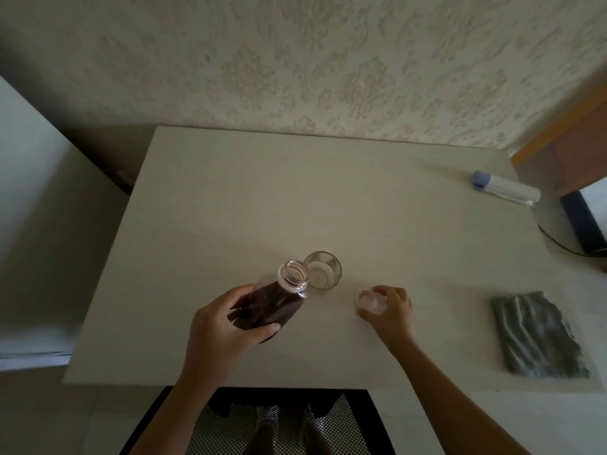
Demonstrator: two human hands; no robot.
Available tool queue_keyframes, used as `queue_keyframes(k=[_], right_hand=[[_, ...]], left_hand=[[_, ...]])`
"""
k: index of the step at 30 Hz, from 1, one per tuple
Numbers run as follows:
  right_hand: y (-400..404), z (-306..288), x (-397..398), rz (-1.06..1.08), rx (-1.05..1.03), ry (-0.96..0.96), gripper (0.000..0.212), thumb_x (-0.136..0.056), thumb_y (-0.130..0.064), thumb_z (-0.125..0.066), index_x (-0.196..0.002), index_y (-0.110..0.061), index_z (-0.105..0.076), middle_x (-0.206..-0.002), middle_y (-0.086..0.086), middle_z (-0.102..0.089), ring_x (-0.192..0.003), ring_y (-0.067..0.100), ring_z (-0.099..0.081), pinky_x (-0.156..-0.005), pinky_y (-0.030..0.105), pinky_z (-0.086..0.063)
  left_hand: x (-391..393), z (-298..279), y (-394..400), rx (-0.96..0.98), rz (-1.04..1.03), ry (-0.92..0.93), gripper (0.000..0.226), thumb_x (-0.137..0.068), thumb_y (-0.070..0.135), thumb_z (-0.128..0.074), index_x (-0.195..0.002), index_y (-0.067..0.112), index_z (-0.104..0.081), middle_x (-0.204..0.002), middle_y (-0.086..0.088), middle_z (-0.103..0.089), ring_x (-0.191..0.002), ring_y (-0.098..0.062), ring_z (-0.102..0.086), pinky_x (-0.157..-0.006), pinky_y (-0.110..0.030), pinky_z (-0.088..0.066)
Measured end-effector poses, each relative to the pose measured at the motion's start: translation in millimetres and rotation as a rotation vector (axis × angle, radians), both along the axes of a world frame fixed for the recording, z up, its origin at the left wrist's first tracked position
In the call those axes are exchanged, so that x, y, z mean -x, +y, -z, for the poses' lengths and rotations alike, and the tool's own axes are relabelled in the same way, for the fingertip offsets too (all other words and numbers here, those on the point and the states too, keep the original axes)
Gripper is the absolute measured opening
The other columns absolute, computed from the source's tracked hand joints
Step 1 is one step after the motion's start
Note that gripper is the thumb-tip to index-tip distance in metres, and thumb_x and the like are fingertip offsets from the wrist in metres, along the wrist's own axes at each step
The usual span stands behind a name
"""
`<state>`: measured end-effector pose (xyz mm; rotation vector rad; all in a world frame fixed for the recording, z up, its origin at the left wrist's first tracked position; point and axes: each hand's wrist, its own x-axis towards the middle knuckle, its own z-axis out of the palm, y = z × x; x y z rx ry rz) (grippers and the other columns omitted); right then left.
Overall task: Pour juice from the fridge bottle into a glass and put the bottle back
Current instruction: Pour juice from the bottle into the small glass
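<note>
left hand point(218, 326) is wrapped around the body of a clear plastic bottle of dark red-brown juice point(271, 308), fingers on the far side, thumb across the near side. bottle is uncapped and tilted, open neck pointing up and away from the hand, toward the glass. can't tell if its base touches the table, the hand hides it.

small clear drinking glass point(323, 273) stands upright just beyond and right of the bottle mouth; the neck overlaps the glass's left rim in this view, contact not clear. no dark liquid visible in the glass, bottom looks pale.

right hand point(389, 305) is low over the table, right of the bottle and nearer than the glass, fingers curled around a round pale bottle cap point(371, 301). cap's open side faces up; it's pinched between thumb and fingertips. can't tell whether it's resting on the surface or just above it.

all of this is over a pale wood-grain rectangular table point(262, 198). well to the right of the right hand, a folded grey-green cloth point(538, 339) lies flat near the table's right edge. far beyond that hand, at the back right corner, a white cylindrical container with a blue cap point(505, 188) lies on its side.

behind the table is a cream wall with embossed floral wallpaper point(328, 60). below the near edge, between the two forearms, a dark mesh-seat chair point(279, 425) is partly tucked under.
</note>
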<state>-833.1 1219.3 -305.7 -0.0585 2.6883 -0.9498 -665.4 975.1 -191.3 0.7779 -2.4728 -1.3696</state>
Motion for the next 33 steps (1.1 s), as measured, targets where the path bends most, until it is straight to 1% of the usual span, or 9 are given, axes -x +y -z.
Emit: queue_keyframes(k=[2, 5, 8, 11, 15, 20, 25, 30, 33], right_hand=[[-9, -12, 1, -0.135, -0.026, 0.075, 0.072, -0.055, -0.027, -0.086, -0.118, -0.018, -0.052, -0.121, 0.004, -0.049, -0.111, 0.024, -0.045, -0.088, 0.037, -0.039], [-34, -25, 3, -0.328, 0.098, 0.076, 0.096, -0.053, -0.033, -0.087, -0.134, -0.018, -0.038, -0.135, 0.003, -0.044, -0.121, 0.019, -0.041, -0.099, 0.035, -0.036], [-61, -31, 4, -0.421, 0.107, 0.026, 0.104, -0.054, -0.038, -0.084, -0.14, -0.029, -0.026, -0.141, -0.003, -0.039, -0.125, 0.017, -0.041, -0.1, 0.039, -0.039], [-77, -35, 2, -0.495, 0.042, 0.057, 0.1, -0.057, -0.039, -0.082, -0.137, -0.039, -0.021, -0.141, -0.009, -0.037, -0.118, 0.018, -0.048, -0.089, 0.043, -0.048], [-84, -37, 4, -0.477, 0.088, 0.081, 0.09, -0.06, -0.027, -0.081, -0.136, -0.028, -0.032, -0.137, -0.003, -0.041, -0.112, 0.02, -0.052, -0.084, 0.038, -0.05], [-91, -47, 4, -0.478, 0.033, 0.103, 0.081, -0.058, -0.03, -0.08, -0.129, -0.029, -0.04, -0.125, -0.003, -0.051, -0.102, 0.023, -0.058, -0.076, 0.037, -0.051], [-98, -71, 1, -0.524, -0.026, 0.231, 0.077, -0.057, -0.035, -0.076, -0.127, -0.028, -0.044, -0.121, -0.004, -0.054, -0.096, 0.024, -0.059, -0.075, 0.036, -0.049], [-102, -94, 0, -0.61, -0.092, 0.326, 0.078, -0.058, -0.031, -0.074, -0.129, -0.025, -0.042, -0.12, 0.0, -0.054, -0.098, 0.025, -0.057, -0.08, 0.04, -0.045], [-103, -102, 0, -0.653, -0.152, 0.353, 0.08, -0.06, -0.031, -0.074, -0.131, -0.025, -0.039, -0.123, 0.0, -0.052, -0.101, 0.024, -0.055, -0.084, 0.041, -0.043]], left_hand=[[-1, 1, -1, 0.006, -0.002, 0.002, 0.06, -0.05, 0.021, -0.091, -0.105, 0.025, -0.069, -0.09, 0.017, -0.07, -0.087, 0.005, -0.065, -0.07, -0.009, -0.051], [-2, 2, -1, 0.022, -0.001, 0.008, 0.061, -0.051, 0.021, -0.091, -0.108, 0.023, -0.068, -0.091, 0.015, -0.071, -0.089, 0.004, -0.065, -0.07, -0.009, -0.051], [-4, 1, -5, 0.043, -0.001, 0.004, 0.063, -0.052, 0.023, -0.091, -0.11, 0.022, -0.067, -0.092, 0.016, -0.07, -0.086, 0.002, -0.067, -0.07, -0.014, -0.054], [-5, 1, -10, 0.095, -0.015, -0.009, 0.061, -0.052, 0.028, -0.089, -0.109, 0.025, -0.067, -0.093, 0.014, -0.071, -0.085, 0.0, -0.067, -0.071, -0.021, -0.056], [-6, 0, -17, 0.155, -0.038, -0.046, 0.06, -0.051, 0.027, -0.089, -0.108, 0.025, -0.068, -0.093, 0.013, -0.071, -0.082, -0.003, -0.067, -0.071, -0.016, -0.051], [-2, -2, -24, 0.236, -0.036, -0.085, 0.059, -0.05, 0.029, -0.087, -0.106, 0.024, -0.069, -0.092, 0.012, -0.072, -0.081, -0.005, -0.067, -0.069, -0.017, -0.049], [7, -10, -28, 0.315, -0.004, -0.086, 0.057, -0.05, 0.031, -0.079, -0.106, 0.027, -0.068, -0.092, 0.009, -0.073, -0.079, -0.013, -0.068, -0.068, -0.029, -0.054], [17, -16, -34, 0.469, 0.064, -0.164, 0.056, -0.052, 0.023, -0.082, -0.106, 0.029, -0.067, -0.087, 0.007, -0.072, -0.076, -0.017, -0.067, -0.06, -0.024, -0.048], [21, -20, -38, 0.539, 0.102, -0.199, 0.055, -0.054, 0.024, -0.081, -0.107, 0.028, -0.067, -0.081, 0.005, -0.07, -0.071, -0.019, -0.066, -0.057, -0.027, -0.052]])
